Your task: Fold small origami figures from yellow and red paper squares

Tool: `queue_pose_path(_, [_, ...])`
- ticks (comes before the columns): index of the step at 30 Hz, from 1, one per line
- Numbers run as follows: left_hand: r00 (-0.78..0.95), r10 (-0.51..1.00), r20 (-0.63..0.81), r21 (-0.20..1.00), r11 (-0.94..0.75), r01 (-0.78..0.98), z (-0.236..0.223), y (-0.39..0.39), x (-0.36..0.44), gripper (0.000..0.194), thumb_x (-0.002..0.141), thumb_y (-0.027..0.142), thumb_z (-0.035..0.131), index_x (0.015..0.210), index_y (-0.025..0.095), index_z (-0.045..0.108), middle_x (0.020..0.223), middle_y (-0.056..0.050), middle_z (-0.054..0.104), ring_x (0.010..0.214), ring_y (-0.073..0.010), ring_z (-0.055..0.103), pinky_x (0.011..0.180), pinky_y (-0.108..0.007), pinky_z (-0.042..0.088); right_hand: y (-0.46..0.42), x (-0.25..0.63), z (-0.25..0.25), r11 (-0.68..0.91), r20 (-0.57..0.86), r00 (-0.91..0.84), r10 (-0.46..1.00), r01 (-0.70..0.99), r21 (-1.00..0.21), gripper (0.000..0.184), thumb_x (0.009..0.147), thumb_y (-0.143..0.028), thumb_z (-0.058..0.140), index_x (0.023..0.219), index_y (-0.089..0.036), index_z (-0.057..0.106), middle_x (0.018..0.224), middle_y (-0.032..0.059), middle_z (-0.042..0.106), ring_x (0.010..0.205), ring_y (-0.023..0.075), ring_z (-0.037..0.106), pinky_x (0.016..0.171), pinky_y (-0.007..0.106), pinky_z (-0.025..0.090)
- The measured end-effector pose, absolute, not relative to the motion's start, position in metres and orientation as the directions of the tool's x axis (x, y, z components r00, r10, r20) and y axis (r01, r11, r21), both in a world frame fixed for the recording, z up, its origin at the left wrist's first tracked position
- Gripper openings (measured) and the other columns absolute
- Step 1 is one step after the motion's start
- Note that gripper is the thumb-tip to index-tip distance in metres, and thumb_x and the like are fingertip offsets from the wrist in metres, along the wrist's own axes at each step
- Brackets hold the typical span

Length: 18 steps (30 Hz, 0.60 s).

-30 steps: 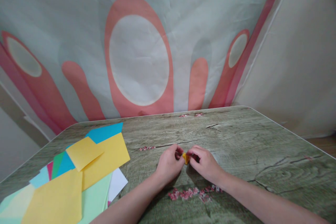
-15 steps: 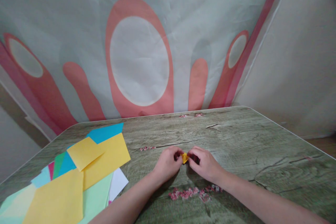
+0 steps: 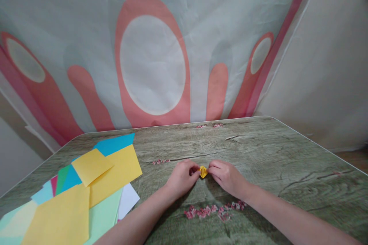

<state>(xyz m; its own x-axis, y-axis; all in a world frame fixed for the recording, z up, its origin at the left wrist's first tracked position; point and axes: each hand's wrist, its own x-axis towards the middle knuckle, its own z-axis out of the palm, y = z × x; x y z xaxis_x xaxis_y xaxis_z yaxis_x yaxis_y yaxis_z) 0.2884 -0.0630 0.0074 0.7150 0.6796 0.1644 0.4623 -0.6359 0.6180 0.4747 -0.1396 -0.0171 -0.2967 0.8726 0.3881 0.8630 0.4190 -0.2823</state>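
Between my two hands is a small folded piece of yellow paper (image 3: 203, 172), low over the wood-patterned table (image 3: 258, 149). The thumb and fingers of my left hand (image 3: 184, 176) pinch its left side. From the other side, my right hand (image 3: 227, 176) has its fingertips pressed together on the paper's right edge. Both hands are closed, and their fingertips cover the outer ends of the piece. Its fine folds are too small to make out.
Loose coloured sheets lie overlapping at the left: yellow paper (image 3: 60, 214), blue paper (image 3: 115, 143), pale green paper (image 3: 105, 214) and white paper (image 3: 128, 201). Behind the table's far edge hangs a grey and pink printed cloth (image 3: 198, 15). Pink blossoms are printed on the tabletop.
My right hand's fingers have closed together and turned slightly at the paper's right edge, so more of the yellow piece shows. My left hand keeps its pinch.
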Motion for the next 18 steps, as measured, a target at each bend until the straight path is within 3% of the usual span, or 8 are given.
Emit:
queue_pose_path(10, [0.709,0.668,0.227,0.578,-0.679,0.454,0.004,-0.071,0.29,0.016,0.08,0.022,0.053,0.087,0.023,0.067,0.087,-0.002,0.063,0.079,-0.0167,0.057,0.072,-0.024,0.043,-0.145,0.465,-0.007,0.379,0.434,-0.157,0.887,0.785,-0.49,0.014,0.084,-0.017,0.05,0.082,-0.02,0.063,0.076,0.0032,0.06,0.073,0.0156,0.056,0.069,0.027,0.044])
queue_pose_path(18, [0.76,0.612,0.219,0.451,-0.754,0.477,0.007,-0.072,0.291,0.018,0.086,0.025,0.047,0.087,0.022,0.064,0.086,-0.003,0.062,0.082,-0.0172,0.057,0.072,-0.024,0.042,-0.141,0.464,-0.016,0.298,0.408,-0.081,0.909,0.811,-0.503,0.012,0.08,-0.014,0.054,0.076,-0.019,0.062,0.074,0.0018,0.059,0.072,0.0147,0.055,0.067,0.025,0.043])
